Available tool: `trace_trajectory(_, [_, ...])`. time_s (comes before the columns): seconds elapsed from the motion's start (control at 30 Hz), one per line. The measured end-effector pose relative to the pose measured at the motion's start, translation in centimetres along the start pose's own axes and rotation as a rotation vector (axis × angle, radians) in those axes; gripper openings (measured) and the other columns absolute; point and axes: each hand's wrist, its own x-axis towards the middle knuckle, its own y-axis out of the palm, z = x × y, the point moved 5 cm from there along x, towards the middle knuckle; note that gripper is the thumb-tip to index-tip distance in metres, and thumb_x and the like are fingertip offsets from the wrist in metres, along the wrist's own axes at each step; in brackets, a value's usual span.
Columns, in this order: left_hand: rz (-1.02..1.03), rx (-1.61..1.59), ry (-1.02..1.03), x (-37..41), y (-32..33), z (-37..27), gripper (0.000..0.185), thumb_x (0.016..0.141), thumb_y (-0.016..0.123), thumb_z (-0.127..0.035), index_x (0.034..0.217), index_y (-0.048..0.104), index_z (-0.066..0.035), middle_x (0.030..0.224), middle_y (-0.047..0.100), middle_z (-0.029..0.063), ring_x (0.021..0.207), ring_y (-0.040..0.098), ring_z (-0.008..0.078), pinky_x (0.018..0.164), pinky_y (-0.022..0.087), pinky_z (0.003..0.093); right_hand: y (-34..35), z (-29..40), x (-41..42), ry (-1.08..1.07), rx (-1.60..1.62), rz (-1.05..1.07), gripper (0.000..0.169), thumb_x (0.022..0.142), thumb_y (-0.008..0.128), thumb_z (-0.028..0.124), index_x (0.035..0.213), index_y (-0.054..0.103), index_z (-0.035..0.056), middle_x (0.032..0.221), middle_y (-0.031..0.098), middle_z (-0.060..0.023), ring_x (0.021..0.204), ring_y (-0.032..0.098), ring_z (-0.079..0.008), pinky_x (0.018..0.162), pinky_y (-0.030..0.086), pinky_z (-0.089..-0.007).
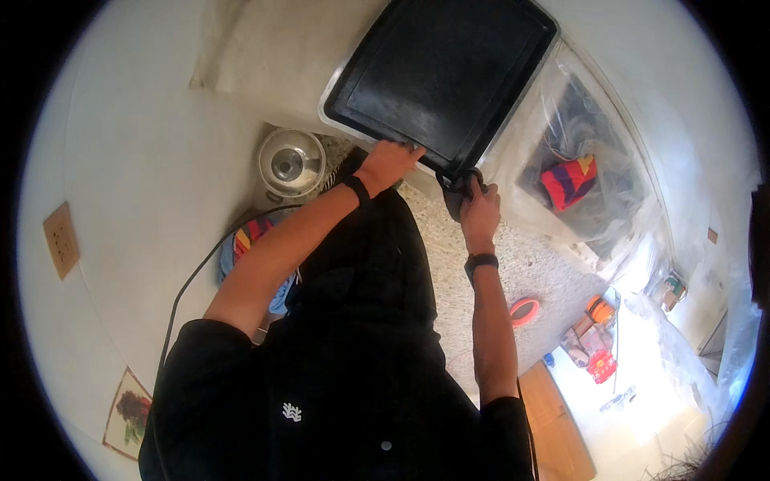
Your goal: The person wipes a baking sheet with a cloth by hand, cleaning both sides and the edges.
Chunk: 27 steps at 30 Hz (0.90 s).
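Note:
A large black rectangular panel point(445, 78) with rounded corners and a pale grey rim is tilted in front of me. My left hand point(388, 165) is at its near edge, the fingers over the rim and partly hidden; how firmly they grip cannot be seen. Close to the panel's near right corner, my right hand point(481, 207) grips a dark, soft-looking item point(454, 201) with a loop on it. Its exact kind is unclear. Both wrists wear black bands.
Left of me stand a metal pot with a glass lid point(292, 162) and blue cloth point(280, 297). A black cable point(186, 285) runs along my left side. On the right are clear plastic sheeting point(625, 192), a red patterned cloth bundle point(569, 182) and an orange-pink ring point(524, 312) on the speckled floor.

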Motion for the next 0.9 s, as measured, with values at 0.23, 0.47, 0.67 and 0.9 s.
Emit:
trace_trajectory(0.23, [-0.024, 0.062, -0.024, 0.0, 1.2, 0.3, 0.039, 0.09, 0.073, -0.03, 0.122, 0.062, -0.012, 0.096, 0.074, 0.009, 0.09, 0.074, 0.0305, 0.072, 0.057, 0.0434, 2.7, 0.7, -4.1, -0.055, 0.124, 0.108, 0.053, 0.087, 0.073, 0.012, 0.139, 0.065, 0.013, 0.115, 0.058, -0.0204, 0.104, 0.064, -0.0426, 0.086, 0.056, -0.0518])
trace_trajectory(0.47, [-0.161, 0.096, 0.051, -0.2, 1.3, 0.7, 0.029, 0.09, 0.073, -0.026, 0.116, 0.065, -0.014, 0.098, 0.075, 0.0094, 0.096, 0.073, 0.0324, 0.078, 0.057, 0.0448, 4.4, -2.8, -4.9, -0.12, 0.307, -0.168, 0.043, 0.091, 0.072, 0.016, 0.133, 0.069, 0.0072, 0.117, 0.064, -0.0243, 0.108, 0.065, -0.0442, 0.09, 0.056, -0.0514])
trace_trajectory(0.67, [-0.074, 0.046, 0.0, 0.6, 0.3, 0.2, 0.034, 0.087, 0.078, -0.022, 0.118, 0.066, -0.014, 0.098, 0.075, 0.0105, 0.096, 0.074, 0.0326, 0.072, 0.057, 0.0446, -2.1, -2.4, 1.9, -0.096, 0.242, -0.068, 0.053, 0.088, 0.075, 0.014, 0.139, 0.064, 0.0054, 0.112, 0.061, -0.0214, 0.102, 0.066, -0.0425, 0.088, 0.056, -0.0493])
trace_trajectory(0.9, [0.042, 0.079, -0.066, 0.1, 0.6, -0.2, 0.038, 0.089, 0.077, -0.027, 0.123, 0.065, -0.015, 0.094, 0.076, 0.0098, 0.09, 0.075, 0.0319, 0.069, 0.057, 0.0447, 1.4, -0.8, -1.0, -0.185, 0.187, -0.056, 0.058, 0.088, 0.075, 0.013, 0.144, 0.06, 0.0051, 0.115, 0.059, -0.0254, 0.1, 0.065, -0.0449, 0.086, 0.056, -0.0506])
